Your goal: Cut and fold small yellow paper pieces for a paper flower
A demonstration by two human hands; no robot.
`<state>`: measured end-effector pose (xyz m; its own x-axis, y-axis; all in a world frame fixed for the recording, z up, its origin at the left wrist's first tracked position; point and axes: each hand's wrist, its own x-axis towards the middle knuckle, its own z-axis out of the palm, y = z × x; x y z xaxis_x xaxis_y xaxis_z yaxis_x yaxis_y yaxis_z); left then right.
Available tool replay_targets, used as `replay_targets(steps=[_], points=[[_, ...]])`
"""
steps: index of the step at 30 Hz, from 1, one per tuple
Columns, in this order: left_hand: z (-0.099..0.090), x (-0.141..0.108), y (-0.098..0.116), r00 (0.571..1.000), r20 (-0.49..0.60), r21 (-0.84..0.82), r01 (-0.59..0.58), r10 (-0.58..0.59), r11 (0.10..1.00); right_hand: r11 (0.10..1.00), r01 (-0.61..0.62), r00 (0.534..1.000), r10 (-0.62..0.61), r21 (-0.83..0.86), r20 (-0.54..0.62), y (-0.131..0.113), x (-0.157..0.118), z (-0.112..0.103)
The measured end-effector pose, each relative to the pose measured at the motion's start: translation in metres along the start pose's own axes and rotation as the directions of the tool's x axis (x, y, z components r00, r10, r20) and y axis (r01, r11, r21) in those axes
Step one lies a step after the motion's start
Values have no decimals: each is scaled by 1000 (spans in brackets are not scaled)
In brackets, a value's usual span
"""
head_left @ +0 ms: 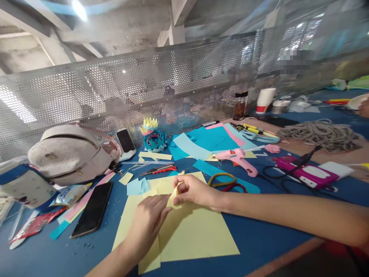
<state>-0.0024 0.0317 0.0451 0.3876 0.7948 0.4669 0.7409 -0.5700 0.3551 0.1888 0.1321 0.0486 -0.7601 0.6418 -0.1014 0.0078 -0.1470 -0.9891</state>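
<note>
Between my two hands is a small piece of yellow paper (173,200), bent into a fold. My right hand (191,191) pinches it between thumb and fingers from the right. From the left, my left hand (148,219) grips its lower edge, the fingertips partly hidden behind it. Both hands are just over large pale yellow sheets (198,234) lying on the blue table. Beyond them lie small light blue paper squares (137,186), a red-handled cutter (160,169) and scissors (221,180) with yellow and red handles.
A pink glue gun (238,158) rests at the right, near a magenta box (307,172) with black cables. Behind stands a blue and yellow paper flower (154,140). A black phone (92,209) and a pale backpack (69,154) are left; coiled grey rope (321,134) lies right.
</note>
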Motion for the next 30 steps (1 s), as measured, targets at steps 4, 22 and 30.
replay_targets(steps=[4, 22, 30], points=[[1, -2, -4, 998, -55, -84, -23, 18, 996, 1000, -1, 997, 2, -4, 74, -4, -2, 0], [4, -11, 19, 956, -11, -382, 267, -294, 885, 833, 260, 949, -128, -489, 287, -37, -3, -1], [3, -3, 13, 916, 71, -289, 397, -394, 871, 697, 198, 969, -34, -689, 244, -26, -8, -2]])
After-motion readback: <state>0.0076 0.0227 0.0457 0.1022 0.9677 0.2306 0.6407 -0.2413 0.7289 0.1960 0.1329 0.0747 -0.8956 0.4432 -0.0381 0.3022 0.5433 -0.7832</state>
